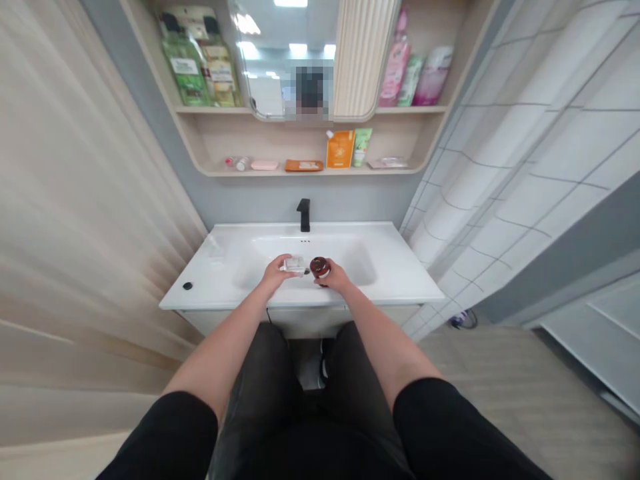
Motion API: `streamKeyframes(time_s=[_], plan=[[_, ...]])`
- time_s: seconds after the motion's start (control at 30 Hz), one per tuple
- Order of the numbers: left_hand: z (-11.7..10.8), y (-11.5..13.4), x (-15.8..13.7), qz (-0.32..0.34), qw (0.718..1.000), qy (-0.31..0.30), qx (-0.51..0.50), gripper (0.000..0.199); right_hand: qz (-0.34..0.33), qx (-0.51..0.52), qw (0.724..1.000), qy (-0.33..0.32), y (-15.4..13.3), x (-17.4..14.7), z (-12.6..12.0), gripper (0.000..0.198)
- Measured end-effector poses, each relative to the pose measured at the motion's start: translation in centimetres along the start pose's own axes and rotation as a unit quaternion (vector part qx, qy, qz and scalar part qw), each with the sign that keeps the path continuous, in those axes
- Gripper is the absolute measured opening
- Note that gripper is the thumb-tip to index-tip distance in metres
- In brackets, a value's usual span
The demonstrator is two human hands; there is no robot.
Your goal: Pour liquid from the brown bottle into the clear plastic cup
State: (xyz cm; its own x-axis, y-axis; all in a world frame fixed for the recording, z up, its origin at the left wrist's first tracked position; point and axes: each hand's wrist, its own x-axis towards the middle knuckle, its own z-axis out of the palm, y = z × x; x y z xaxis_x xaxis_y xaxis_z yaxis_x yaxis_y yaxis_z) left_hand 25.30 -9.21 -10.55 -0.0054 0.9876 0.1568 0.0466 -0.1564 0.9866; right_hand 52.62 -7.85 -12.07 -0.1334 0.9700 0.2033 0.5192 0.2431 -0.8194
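Observation:
Over the front of the white sink, my left hand is closed around a clear cup, which looks tilted. Just to its right, my right hand grips a dark reddish-brown bottle by its side. The bottle's top faces up towards me, and a small gap separates it from the cup. Whether there is liquid in either is too small to tell. On the left part of the counter lies a round dark cap.
A black faucet rises behind the basin. Above it, a shelf holds an orange pouch, a green tube and an orange packet. Higher up stand several bottles beside a mirror. Curtains hang at the left.

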Motion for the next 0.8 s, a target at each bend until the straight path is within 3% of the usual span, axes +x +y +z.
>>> streamKeyframes(time_s=[0.3,0.8], plan=[[-0.9,4.3,4.3,0.062,0.987,-0.069,0.134,0.076,-0.008,0.004,1.000,-0.008,0.0,0.0,-0.1,0.076],[-0.1,6.2,5.0,0.068,0.959,-0.117,0.248,0.082,-0.025,-0.012,1.000,-0.006,0.8,0.4,0.3,0.083]])
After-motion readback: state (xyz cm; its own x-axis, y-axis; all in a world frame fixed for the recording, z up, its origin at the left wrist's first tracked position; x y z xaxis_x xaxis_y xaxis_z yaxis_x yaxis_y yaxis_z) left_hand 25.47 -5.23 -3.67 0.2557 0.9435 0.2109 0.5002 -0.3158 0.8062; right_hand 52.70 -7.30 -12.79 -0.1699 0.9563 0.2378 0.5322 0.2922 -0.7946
